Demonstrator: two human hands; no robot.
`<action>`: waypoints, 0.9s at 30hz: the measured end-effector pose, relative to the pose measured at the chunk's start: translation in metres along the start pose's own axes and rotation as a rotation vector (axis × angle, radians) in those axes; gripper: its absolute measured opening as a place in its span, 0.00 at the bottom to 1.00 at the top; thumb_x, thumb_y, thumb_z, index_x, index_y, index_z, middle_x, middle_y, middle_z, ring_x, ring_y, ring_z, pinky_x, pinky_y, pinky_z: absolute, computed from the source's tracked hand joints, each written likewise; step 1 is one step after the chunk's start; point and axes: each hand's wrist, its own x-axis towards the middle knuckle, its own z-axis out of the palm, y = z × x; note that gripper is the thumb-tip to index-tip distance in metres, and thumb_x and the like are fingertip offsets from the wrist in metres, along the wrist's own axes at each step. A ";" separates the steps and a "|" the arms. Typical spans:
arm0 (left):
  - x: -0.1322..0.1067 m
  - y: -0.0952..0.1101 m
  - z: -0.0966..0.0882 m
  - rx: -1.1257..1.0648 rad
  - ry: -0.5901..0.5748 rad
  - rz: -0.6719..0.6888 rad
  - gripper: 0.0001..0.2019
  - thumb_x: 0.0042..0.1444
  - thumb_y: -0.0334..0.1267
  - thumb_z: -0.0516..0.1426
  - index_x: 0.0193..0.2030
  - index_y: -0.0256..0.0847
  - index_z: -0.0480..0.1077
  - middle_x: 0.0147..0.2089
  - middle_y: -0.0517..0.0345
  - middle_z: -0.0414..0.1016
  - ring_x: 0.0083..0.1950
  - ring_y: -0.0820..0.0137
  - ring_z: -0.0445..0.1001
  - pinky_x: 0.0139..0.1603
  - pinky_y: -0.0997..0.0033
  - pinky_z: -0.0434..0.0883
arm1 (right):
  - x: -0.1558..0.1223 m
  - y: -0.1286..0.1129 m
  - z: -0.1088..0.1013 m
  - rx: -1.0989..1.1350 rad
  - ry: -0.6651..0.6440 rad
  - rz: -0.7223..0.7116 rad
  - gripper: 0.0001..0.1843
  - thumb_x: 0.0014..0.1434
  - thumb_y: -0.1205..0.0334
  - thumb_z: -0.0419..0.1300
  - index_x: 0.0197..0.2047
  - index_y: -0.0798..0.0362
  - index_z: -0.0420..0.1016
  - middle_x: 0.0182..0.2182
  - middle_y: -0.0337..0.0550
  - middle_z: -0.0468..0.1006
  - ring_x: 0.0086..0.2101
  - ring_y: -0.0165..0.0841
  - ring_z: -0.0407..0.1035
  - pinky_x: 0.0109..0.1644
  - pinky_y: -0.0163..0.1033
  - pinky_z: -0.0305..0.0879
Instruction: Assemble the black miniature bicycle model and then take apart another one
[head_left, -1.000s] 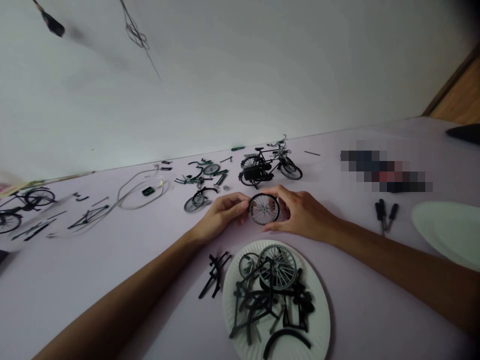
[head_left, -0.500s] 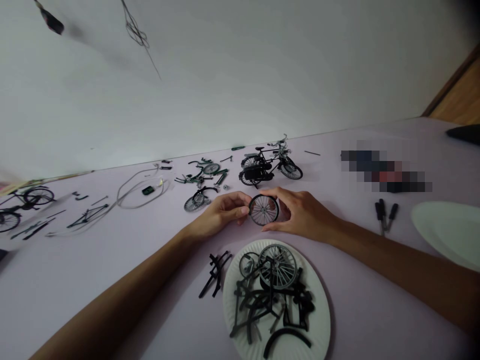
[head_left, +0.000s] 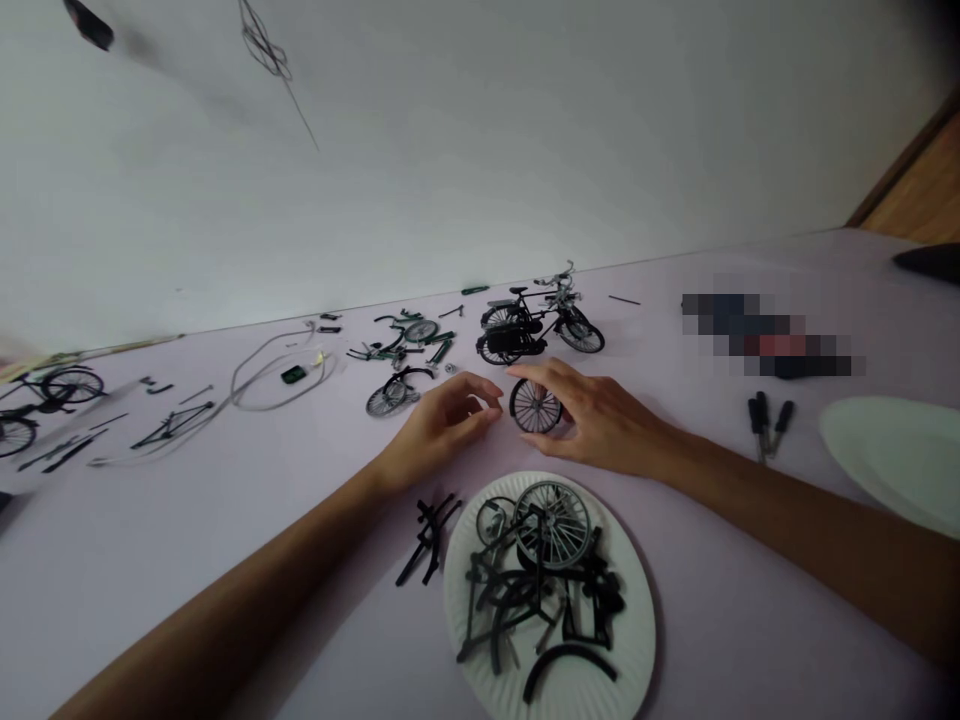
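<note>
Pixelated patch [head_left: 765, 338] hides whatever lies at upper right

The right hand [head_left: 604, 420] partly covers a small spoked wheel [head_left: 532, 408]; a white plate [head_left: 892, 460] runs off the right edge, a model bicycle [head_left: 45, 400] off the left.

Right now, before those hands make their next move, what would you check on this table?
1. Right hand on the small spoked wheel: ok, its fingers and thumb wrap the wheel's right side.
2. Left hand free: ok, it is curled beside the wheel, not touching it.
3. Wheel resting on the table: cannot tell, the hand and angle hide that.
4. Right fingertips apart from the black model bicycle: cannot tell, they look very close.
5. Parts on the paper plate staying within its rim: not ok, a curved black piece nears the edge.
6. Loose black frame parts apart from the plate: ok, they lie beside it.
</note>
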 end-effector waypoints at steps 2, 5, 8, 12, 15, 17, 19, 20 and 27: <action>-0.008 0.015 -0.001 0.116 -0.029 0.027 0.06 0.62 0.36 0.59 0.44 0.38 0.72 0.41 0.54 0.72 0.37 0.72 0.67 0.39 0.73 0.66 | 0.000 -0.001 -0.001 0.000 -0.003 -0.003 0.28 0.58 0.54 0.62 0.60 0.46 0.62 0.52 0.45 0.73 0.41 0.41 0.75 0.43 0.45 0.71; -0.022 0.039 0.000 0.457 -0.248 0.129 0.06 0.65 0.36 0.56 0.45 0.39 0.73 0.42 0.52 0.74 0.39 0.69 0.70 0.40 0.70 0.67 | 0.000 -0.001 -0.001 0.006 0.006 0.001 0.22 0.56 0.56 0.62 0.53 0.50 0.65 0.46 0.45 0.75 0.39 0.40 0.74 0.41 0.43 0.69; -0.034 0.052 0.003 0.697 -0.392 0.226 0.08 0.68 0.37 0.53 0.45 0.38 0.71 0.40 0.52 0.74 0.37 0.69 0.70 0.37 0.68 0.65 | 0.001 -0.001 -0.001 0.008 0.015 0.007 0.13 0.56 0.60 0.61 0.44 0.50 0.65 0.39 0.41 0.76 0.34 0.36 0.72 0.38 0.40 0.67; -0.046 0.058 0.015 0.829 -0.423 0.322 0.10 0.68 0.36 0.51 0.39 0.36 0.70 0.35 0.53 0.71 0.33 0.69 0.67 0.34 0.66 0.63 | 0.000 0.000 0.000 -0.009 0.026 0.017 0.11 0.55 0.60 0.61 0.40 0.50 0.64 0.34 0.39 0.75 0.31 0.35 0.70 0.36 0.39 0.64; -0.053 0.064 0.034 0.840 -0.462 0.451 0.12 0.67 0.38 0.52 0.33 0.37 0.68 0.32 0.53 0.70 0.31 0.69 0.64 0.31 0.64 0.61 | 0.000 0.000 0.000 -0.018 0.041 0.015 0.10 0.58 0.59 0.61 0.40 0.51 0.65 0.36 0.40 0.75 0.32 0.34 0.70 0.36 0.39 0.63; -0.058 0.067 0.049 0.869 -0.484 0.530 0.14 0.66 0.40 0.54 0.29 0.39 0.67 0.31 0.55 0.69 0.30 0.68 0.63 0.29 0.62 0.60 | 0.000 0.000 0.000 -0.019 0.051 0.012 0.08 0.61 0.59 0.59 0.41 0.50 0.65 0.38 0.41 0.75 0.34 0.35 0.71 0.38 0.39 0.64; -0.063 0.069 0.061 0.925 -0.464 0.570 0.14 0.64 0.40 0.55 0.27 0.39 0.66 0.31 0.55 0.67 0.30 0.67 0.63 0.28 0.61 0.59 | 0.000 0.002 0.001 -0.021 0.056 0.015 0.07 0.63 0.58 0.58 0.43 0.50 0.66 0.41 0.41 0.75 0.36 0.35 0.72 0.42 0.40 0.65; -0.065 0.069 0.066 0.954 -0.447 0.582 0.13 0.64 0.38 0.55 0.27 0.39 0.66 0.31 0.54 0.67 0.30 0.67 0.63 0.28 0.61 0.59 | 0.000 0.002 0.002 -0.023 0.058 0.019 0.08 0.64 0.58 0.58 0.44 0.49 0.66 0.42 0.41 0.75 0.37 0.36 0.72 0.43 0.40 0.66; -0.069 0.065 0.074 0.981 -0.400 0.537 0.13 0.65 0.32 0.52 0.27 0.39 0.65 0.30 0.53 0.67 0.30 0.66 0.62 0.28 0.60 0.56 | 0.001 0.005 0.005 -0.042 0.084 0.084 0.17 0.63 0.58 0.58 0.54 0.48 0.61 0.51 0.48 0.69 0.41 0.41 0.72 0.43 0.46 0.69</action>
